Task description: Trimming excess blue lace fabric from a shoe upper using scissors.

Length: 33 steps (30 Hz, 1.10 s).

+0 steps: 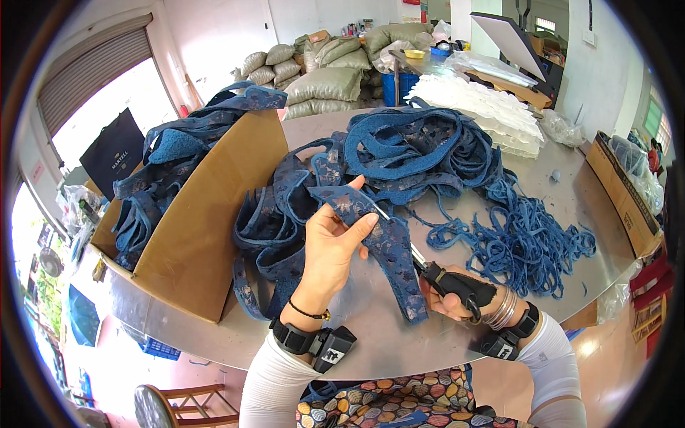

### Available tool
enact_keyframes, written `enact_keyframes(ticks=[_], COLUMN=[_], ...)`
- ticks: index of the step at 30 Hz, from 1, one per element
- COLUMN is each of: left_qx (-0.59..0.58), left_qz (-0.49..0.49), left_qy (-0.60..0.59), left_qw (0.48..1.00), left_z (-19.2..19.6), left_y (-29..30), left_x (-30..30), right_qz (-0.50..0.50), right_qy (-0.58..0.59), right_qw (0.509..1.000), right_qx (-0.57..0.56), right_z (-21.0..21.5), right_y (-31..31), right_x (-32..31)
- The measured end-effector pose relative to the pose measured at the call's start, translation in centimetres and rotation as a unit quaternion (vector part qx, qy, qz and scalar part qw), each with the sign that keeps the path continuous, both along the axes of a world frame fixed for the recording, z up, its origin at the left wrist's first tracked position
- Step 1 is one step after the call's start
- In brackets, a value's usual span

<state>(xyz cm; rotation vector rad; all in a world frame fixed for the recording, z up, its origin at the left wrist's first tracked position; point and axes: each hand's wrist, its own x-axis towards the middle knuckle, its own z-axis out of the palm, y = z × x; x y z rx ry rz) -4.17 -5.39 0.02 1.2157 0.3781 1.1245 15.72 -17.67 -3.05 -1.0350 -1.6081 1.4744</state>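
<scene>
Blue patterned fabric strip (399, 264), pinched in the left hand (332, 239) over the table (357, 357), seems from my end mid-trim, scissors (462, 285) gripped in the right hand (451, 302) at its edge, so I'd want it taut for the next cut

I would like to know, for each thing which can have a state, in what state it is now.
Left hand: closed on the blue strip
blue strip: pinched near its upper end
Right hand: gripping the scissors
scissors: at the strip, blades partly hidden, opening unclear
cardboard box: open, heaped with blue bands
thin trimmings: tangled
roller shutter: partly raised
sacks: filled, stacked
</scene>
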Motion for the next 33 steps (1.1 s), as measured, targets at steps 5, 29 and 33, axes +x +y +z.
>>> enact_keyframes(ticks=[5, 29, 33], left_qx=[0.000, 0.015, 0.018], left_qz=[0.001, 0.000, 0.006], left_qy=[-0.008, -0.019, -0.013], left_qw=[1.000, 1.000, 1.000], left_z=[-0.2, -0.4, -0.6], left_y=[0.2, -0.4, -0.4], left_x=[0.2, 0.5, 0.8], right_qz=[-0.022, -0.031, -0.035], right_qy=[-0.030, -0.051, -0.060], right_qw=[0.999, 0.998, 0.997], right_qx=[0.021, 0.013, 0.021], right_z=[-0.5, 0.2, 0.0], right_y=[0.1, -0.4, -0.4], right_x=[0.0, -0.6, -0.5])
